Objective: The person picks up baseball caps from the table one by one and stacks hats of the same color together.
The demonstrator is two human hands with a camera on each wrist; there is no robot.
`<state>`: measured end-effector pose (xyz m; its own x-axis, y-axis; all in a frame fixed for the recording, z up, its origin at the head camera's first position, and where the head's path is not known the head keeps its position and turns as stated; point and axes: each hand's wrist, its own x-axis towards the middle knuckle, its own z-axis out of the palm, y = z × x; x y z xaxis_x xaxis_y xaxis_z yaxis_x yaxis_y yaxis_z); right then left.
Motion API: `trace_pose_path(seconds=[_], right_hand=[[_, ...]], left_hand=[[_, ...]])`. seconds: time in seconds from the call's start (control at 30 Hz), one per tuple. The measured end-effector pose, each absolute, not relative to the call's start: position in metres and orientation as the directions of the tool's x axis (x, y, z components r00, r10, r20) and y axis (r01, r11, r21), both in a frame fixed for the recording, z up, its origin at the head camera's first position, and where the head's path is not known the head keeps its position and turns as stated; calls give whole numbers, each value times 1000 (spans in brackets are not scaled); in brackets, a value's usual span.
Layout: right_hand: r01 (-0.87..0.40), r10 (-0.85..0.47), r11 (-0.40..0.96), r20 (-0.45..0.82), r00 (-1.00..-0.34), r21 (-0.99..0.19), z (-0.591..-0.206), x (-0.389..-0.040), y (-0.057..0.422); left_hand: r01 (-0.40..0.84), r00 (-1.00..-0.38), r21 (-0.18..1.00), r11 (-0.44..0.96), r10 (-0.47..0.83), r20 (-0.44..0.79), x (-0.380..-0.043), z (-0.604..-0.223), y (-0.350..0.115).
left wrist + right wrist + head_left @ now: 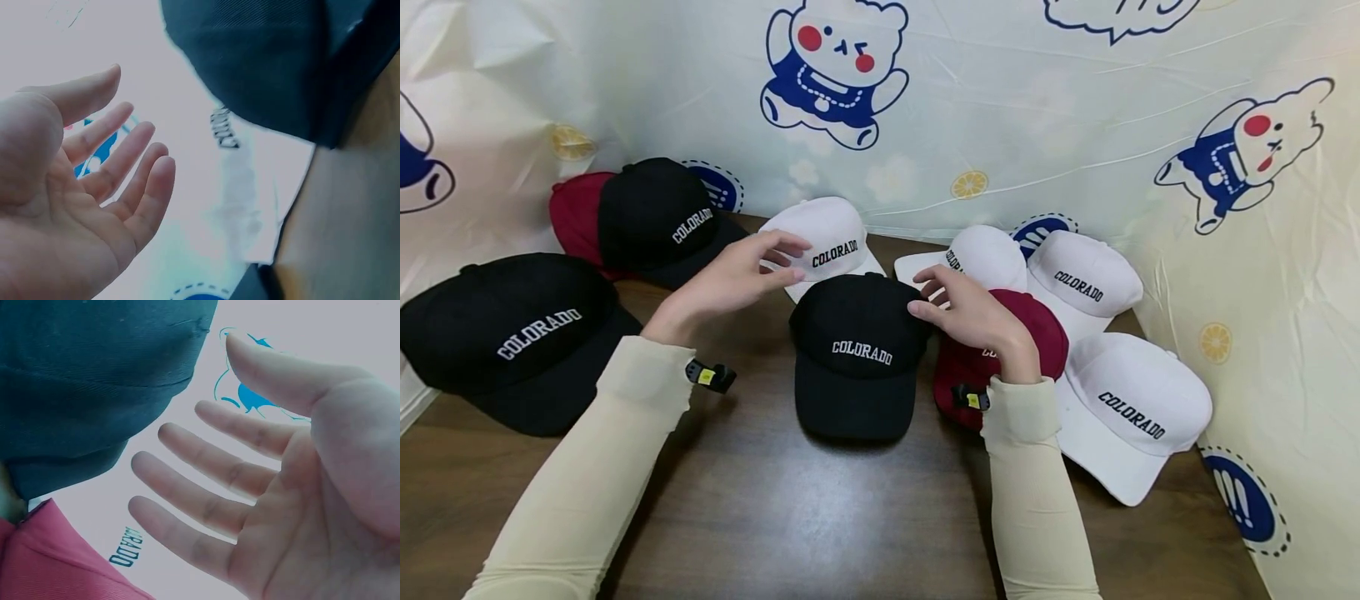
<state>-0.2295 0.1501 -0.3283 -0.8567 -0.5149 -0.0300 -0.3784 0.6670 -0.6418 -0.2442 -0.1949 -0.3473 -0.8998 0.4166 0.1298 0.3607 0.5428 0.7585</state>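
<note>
A black baseball cap (pixel 859 358) with white COLORADO lettering sits in the middle of the table, its brim toward me. My left hand (pixel 733 271) hovers to its upper left, overlapping a white cap (pixel 827 242) behind. In the left wrist view that hand (pixel 94 181) has loosely bent fingers and an empty palm, apart from the black cap (pixel 262 69). On the other side, my right hand (pixel 966 308) is close by the cap's right edge, above a red cap (pixel 1037 325). Its spread fingers (pixel 181 487) hold nothing in the right wrist view.
Two black caps, one at the front left (pixel 512 333) and one behind (pixel 655 212), stand beside another red cap (pixel 576 217). Several white caps, including one at front right (pixel 1138 400), cluster on the right. A cartoon-printed sheet (pixel 970 108) hangs behind the wooden table (pixel 820 517).
</note>
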Motion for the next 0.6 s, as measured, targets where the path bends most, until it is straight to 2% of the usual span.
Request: trace_pose_path(seconds=[0.37,0.6], right_hand=[[-524,-534,587,191,-824,-617,-318,-223,145],[-587,-529,571,289,-798,-574,-312,-218,138]], left_hand=[[216,-976,795,567,105,191,-242,-330,-239],[83,-981,879,469,-120,156,-240,-327,-268]])
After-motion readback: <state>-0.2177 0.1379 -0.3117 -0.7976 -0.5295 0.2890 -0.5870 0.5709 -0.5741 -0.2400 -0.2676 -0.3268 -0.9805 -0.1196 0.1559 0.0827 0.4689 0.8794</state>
